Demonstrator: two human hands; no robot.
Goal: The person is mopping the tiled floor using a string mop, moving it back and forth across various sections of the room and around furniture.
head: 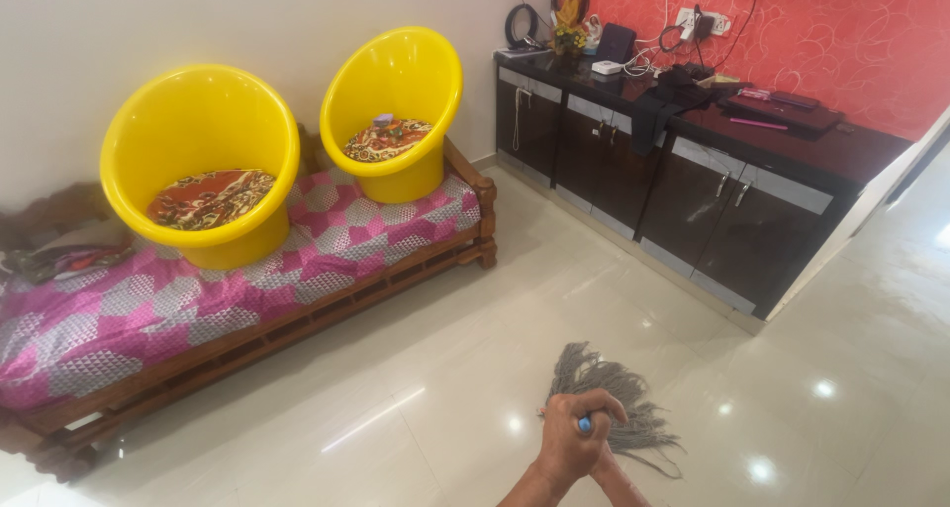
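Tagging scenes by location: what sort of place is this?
Most likely a home living room: a wooden daybed carrying two yellow tub chairs, a dark cabinet strewn with household clutter, and a string mop on the glossy tiled floor.

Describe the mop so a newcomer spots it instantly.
Start at the long dark cabinet under the red wall, then drop to the glossy pale floor before it. The mop is the grey stringy bundle fanned there, below the hand gripping its blue-tipped handle; nothing else lies nearby.
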